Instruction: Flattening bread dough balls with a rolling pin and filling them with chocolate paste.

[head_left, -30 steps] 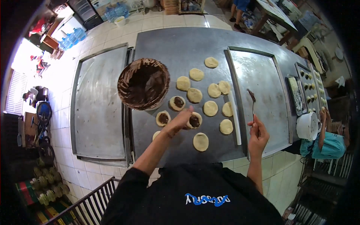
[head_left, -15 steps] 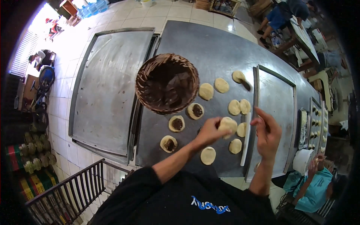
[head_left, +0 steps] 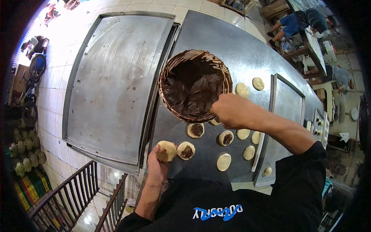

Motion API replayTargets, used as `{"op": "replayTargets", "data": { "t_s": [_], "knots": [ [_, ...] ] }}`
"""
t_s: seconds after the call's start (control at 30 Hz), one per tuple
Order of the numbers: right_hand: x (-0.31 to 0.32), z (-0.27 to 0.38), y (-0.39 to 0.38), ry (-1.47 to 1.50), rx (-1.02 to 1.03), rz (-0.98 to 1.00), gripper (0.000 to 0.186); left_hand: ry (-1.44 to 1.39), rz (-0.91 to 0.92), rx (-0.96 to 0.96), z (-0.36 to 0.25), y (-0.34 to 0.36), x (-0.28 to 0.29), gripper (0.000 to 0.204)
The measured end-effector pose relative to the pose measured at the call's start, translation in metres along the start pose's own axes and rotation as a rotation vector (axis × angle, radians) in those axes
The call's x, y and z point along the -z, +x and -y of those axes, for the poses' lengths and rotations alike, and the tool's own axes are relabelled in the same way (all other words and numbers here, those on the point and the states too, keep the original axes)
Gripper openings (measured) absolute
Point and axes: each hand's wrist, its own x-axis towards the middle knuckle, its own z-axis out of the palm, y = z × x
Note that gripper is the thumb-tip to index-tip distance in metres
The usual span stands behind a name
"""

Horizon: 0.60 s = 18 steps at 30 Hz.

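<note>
My left hand (head_left: 157, 164) is closed around a flat dough round (head_left: 166, 151) with a faint brown smear, held at the table's near left. My right hand (head_left: 235, 111) is closed in a fist at the near right rim of a big bowl (head_left: 164, 98) of dark chocolate paste (head_left: 193, 94). Whatever the fist grips is hidden. Beside my left hand lies a dough round topped with chocolate (head_left: 186, 151); other topped rounds (head_left: 195, 130) sit near the bowl. Several plain dough rounds (head_left: 223, 162) lie to the right, some partly behind my right forearm.
A white rod (head_left: 258, 152) lies along the edge of a metal tray (head_left: 288, 92) on the right. One small dough ball (head_left: 268, 171) is on that tray. Large stacked trays (head_left: 116, 85) stand at left, and a railing (head_left: 69, 193) is near left. People (head_left: 295, 25) work at far right.
My left hand has moved left across the table with a dough round. My right hand has gone from the right-hand tray to the bowl rim. The view has shifted.
</note>
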Motion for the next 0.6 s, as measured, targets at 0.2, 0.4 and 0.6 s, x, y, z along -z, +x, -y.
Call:
{"op": "replayTargets", "data": {
  "t_s": [0.2,0.4,0.6],
  "knots": [
    [-0.014,0.011,-0.013,0.53,0.001,-0.389,0.031,-0.065,0.069,-0.125,-0.022,0.014,-0.013,0.043],
    [-0.022,0.036,-0.045,1.105,-0.272,-0.286,0.033,0.09,0.05,-0.385,-0.031,0.02,-0.024,0.037],
    [-0.083,0.074,-0.08,1.259,-0.058,-0.813,0.035,-0.263,0.209,-0.217,-0.064,-0.01,-0.094,0.063]
  ]
}}
